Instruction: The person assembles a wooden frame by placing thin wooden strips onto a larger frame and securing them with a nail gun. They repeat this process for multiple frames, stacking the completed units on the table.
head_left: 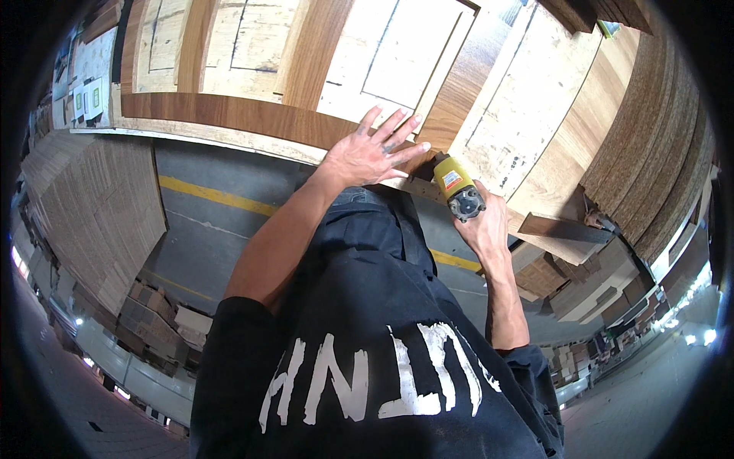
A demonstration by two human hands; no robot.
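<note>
Yellow power tool (457,187) gripped by right hand (483,223); left hand (369,153) spread flat on wood-grain panel (245,115).

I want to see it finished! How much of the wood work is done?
Done: hard to tell; pencil-marked boards lie on the bench. In hand: the left hand lies flat on the dark wood strip, and the right hand holds the yellow power tool at its edge. How much edge is left cannot be seen.

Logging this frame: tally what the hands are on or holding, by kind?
Hands: 2, left hand flat on the panel, right hand gripping the tool
Yellow power tool: 1
Brown wood panel under the left hand: 1
Total: 4
</note>
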